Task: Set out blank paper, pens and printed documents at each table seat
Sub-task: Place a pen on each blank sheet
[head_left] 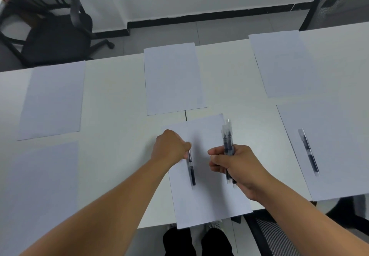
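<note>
Several blank sheets lie on the white table (119, 96). On the near middle sheet (209, 196), my left hand (170, 147) pinches the upper end of a black pen (191, 168) that lies along the paper. My right hand (235, 166) grips a bundle of pens (227, 138) pointing upward, just right of the lying pen. Another pen (309, 152) rests on the near right sheet (329, 166). Bare sheets lie at the far left (54, 100), far middle (173, 80), far right (283, 64) and near left (40, 186).
A black office chair (58, 34) stands beyond the table's far left edge. A second chair's striped seat (273, 239) shows below the near edge, beside my legs (195, 243). A dark frame post (311, 2) stands at the far right.
</note>
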`<state>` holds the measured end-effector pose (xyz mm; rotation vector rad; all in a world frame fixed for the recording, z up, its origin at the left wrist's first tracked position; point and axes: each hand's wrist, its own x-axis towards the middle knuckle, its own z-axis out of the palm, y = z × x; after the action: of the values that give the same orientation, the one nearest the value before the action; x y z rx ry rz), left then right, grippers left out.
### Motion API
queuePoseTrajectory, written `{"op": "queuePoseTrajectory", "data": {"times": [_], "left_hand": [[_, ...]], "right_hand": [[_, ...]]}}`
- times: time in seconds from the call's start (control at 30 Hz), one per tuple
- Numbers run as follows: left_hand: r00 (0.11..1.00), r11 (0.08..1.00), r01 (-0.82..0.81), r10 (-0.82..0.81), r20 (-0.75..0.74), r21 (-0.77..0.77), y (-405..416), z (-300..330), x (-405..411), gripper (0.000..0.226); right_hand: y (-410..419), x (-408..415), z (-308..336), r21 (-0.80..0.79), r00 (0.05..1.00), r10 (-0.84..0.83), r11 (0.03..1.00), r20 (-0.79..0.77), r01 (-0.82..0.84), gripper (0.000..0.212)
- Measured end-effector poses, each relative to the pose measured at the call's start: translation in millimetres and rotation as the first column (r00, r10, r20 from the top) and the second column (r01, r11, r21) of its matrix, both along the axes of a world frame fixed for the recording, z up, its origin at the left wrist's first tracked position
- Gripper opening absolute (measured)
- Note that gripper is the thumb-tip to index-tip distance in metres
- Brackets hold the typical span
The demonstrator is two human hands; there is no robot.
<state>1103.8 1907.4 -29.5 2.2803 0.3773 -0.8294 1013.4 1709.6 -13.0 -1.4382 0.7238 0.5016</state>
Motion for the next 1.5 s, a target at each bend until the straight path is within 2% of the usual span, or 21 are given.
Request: {"op": "queuePoseTrajectory", "data": {"times": [0.27, 0.47, 0.67, 0.97, 1.33, 1.5], "left_hand": [[0.999, 0.999, -0.043, 0.043, 0.002, 0.029, -3.3, -8.5, -4.7, 0.037], [0.998, 0.998, -0.067, 0.067, 0.018, -0.005, -4.2, -8.8, -5.9, 0.031], [0.998, 0.998, -0.053, 0.054, 0.029, -0.026, -4.7, -10.1, -2.9, 0.038], [0.997, 0.994, -0.081, 0.082, 0.010, -0.068, -5.1, -5.6, -4.4, 0.039], [0.993, 0.989, -0.101, 0.106, 0.048, -0.104, -1.5, 14.6, -7.3, 0.035], [0.984, 0.981, -0.129, 0.145, 0.102, -0.146, 4.7, 43.0, -14.3, 0.035]], "right_hand": [[-1.3, 2.2, -6.2, 0.009, 1.000, -0.020, 1.000, -0.012, 0.021, 0.011], [-0.8, 1.6, -8.4, 0.006, 0.999, 0.000, 1.000, -0.035, 0.000, 0.013], [0.9, 3.4, -9.1, 0.022, 0.999, -0.015, 1.000, -0.029, 0.016, 0.012], [3.4, 2.6, -8.2, 0.021, 1.000, -0.008, 1.000, -0.027, 0.009, 0.013], [1.9, 0.5, 15.3, 0.065, 0.998, -0.018, 0.998, 0.058, 0.015, 0.003], [3.9, -1.3, 43.5, 0.105, 0.996, 0.010, 0.994, 0.084, -0.019, 0.011]]}}
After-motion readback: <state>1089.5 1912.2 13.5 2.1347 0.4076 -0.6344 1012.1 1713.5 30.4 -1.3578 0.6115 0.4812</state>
